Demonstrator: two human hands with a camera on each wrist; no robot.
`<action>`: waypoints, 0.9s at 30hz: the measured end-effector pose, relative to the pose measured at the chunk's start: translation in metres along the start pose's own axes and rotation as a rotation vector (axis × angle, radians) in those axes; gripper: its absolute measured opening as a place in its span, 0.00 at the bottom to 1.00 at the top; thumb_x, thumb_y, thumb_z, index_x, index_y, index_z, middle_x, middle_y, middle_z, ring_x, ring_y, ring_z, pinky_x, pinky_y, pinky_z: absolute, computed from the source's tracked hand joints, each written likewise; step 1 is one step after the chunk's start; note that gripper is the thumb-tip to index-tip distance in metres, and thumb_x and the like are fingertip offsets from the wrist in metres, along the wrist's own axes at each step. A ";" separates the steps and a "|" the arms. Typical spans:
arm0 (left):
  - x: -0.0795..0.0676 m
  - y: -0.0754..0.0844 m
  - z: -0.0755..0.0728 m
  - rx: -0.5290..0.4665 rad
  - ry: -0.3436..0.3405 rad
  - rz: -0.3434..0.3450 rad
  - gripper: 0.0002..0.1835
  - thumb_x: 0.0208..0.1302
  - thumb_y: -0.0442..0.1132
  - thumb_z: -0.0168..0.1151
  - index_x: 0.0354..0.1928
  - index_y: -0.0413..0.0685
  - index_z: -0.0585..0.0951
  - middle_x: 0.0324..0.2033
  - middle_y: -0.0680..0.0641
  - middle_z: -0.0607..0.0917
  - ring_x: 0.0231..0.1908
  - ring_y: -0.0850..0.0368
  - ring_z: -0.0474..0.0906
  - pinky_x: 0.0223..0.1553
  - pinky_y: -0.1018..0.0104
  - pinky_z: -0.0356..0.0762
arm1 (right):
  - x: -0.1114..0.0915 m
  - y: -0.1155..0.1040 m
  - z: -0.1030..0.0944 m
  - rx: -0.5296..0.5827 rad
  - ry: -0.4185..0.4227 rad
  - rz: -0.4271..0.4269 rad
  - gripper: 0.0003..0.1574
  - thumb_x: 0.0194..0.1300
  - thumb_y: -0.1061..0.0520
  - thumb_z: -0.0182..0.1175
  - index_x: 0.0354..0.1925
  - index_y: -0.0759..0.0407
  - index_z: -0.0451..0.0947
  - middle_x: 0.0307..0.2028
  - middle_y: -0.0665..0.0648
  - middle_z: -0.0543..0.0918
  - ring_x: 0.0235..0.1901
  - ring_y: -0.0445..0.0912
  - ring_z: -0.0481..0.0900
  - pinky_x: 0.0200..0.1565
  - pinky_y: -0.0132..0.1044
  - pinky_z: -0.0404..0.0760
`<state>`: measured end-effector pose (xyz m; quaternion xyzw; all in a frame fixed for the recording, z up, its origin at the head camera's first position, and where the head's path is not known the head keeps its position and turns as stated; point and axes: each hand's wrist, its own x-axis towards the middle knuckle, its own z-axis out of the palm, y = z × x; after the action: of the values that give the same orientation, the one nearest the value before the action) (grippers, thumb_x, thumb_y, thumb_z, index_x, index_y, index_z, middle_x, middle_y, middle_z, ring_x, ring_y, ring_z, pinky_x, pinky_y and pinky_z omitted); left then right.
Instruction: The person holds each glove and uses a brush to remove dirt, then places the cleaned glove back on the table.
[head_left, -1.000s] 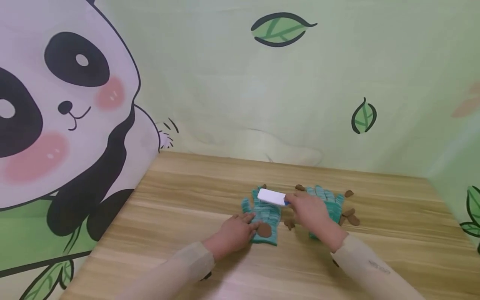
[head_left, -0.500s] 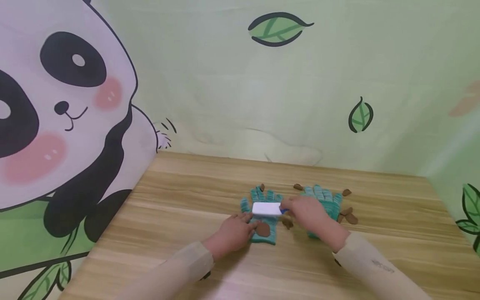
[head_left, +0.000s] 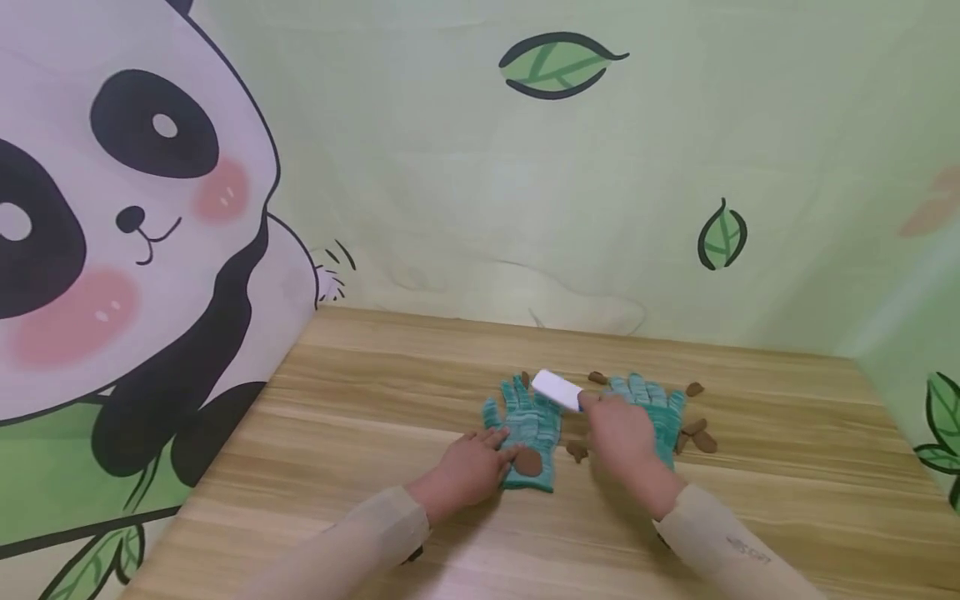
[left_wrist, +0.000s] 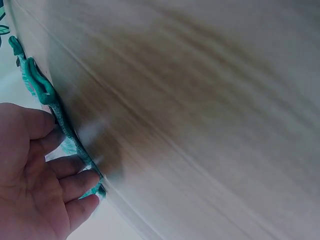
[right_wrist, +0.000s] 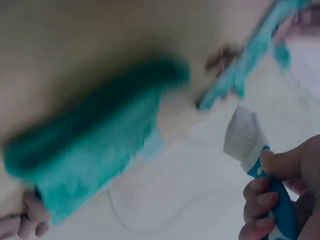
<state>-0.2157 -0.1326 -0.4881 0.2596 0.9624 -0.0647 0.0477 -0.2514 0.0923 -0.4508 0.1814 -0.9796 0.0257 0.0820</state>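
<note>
A teal knitted glove (head_left: 534,423) lies flat on the table, its fingers pointing away from me. My left hand (head_left: 467,469) rests on its left edge, fingers fairly straight, beside a round brown patch (head_left: 528,462) near the cuff. My right hand (head_left: 624,437) grips the blue handle of a white-headed scrub brush (head_left: 558,390). The brush head overlaps the glove's right-hand fingers, angled up and left. In the right wrist view, white bristles (right_wrist: 239,140) face away from the hand. A second teal glove (head_left: 666,417) lies to the right, partly hidden behind the right hand.
Brown clay-like lumps are scattered around the gloves: one between them (head_left: 577,451), one behind (head_left: 597,377), and several at the right (head_left: 701,437). The wooden table (head_left: 360,375) meets a green panda-printed backdrop (head_left: 420,167) at its far edge.
The brush came down over the glove's palm, then moved back up to the fingers and right, its head now more tilted. The left hand stayed on the glove.
</note>
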 end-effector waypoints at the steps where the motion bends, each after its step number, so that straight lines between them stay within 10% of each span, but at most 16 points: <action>1: 0.000 0.000 0.000 0.001 0.002 0.001 0.21 0.80 0.48 0.51 0.69 0.61 0.77 0.70 0.48 0.78 0.69 0.52 0.76 0.65 0.57 0.79 | 0.000 0.001 -0.001 0.002 0.015 0.009 0.11 0.62 0.62 0.70 0.42 0.56 0.80 0.27 0.58 0.84 0.25 0.49 0.80 0.18 0.38 0.73; 10: -0.003 -0.004 0.004 0.000 -0.012 -0.002 0.21 0.79 0.47 0.52 0.70 0.60 0.77 0.69 0.47 0.79 0.69 0.52 0.76 0.65 0.55 0.79 | -0.007 -0.009 0.000 0.077 -0.007 -0.258 0.12 0.60 0.64 0.71 0.42 0.52 0.85 0.33 0.53 0.88 0.26 0.44 0.81 0.23 0.35 0.78; 27: 0.004 -0.002 0.008 -0.018 0.038 0.002 0.21 0.79 0.47 0.52 0.69 0.57 0.78 0.70 0.47 0.78 0.69 0.50 0.77 0.65 0.53 0.79 | -0.008 0.003 0.009 0.149 -0.044 0.040 0.13 0.67 0.64 0.63 0.49 0.55 0.82 0.36 0.59 0.89 0.28 0.49 0.83 0.19 0.37 0.75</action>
<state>-0.2197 -0.1333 -0.4963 0.2614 0.9634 -0.0508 0.0319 -0.2463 0.0971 -0.4611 0.1682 -0.9800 0.0959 0.0460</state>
